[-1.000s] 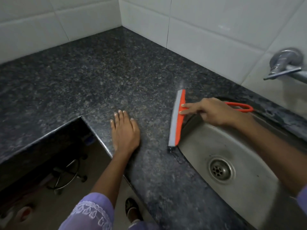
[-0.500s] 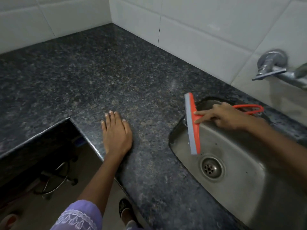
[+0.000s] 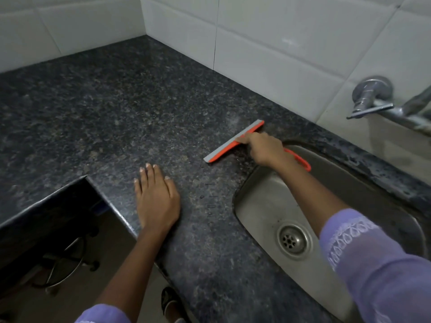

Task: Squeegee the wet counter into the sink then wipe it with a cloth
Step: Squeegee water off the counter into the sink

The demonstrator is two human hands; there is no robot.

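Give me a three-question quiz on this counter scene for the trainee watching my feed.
1. True or false: the squeegee blade lies on the counter, not in the sink.
2. Which hand rests flat on the counter? A) left hand B) right hand C) neither
3. Fill in: the drain sits in the ____.

Key: 1 true. 2 A. 3 sink.
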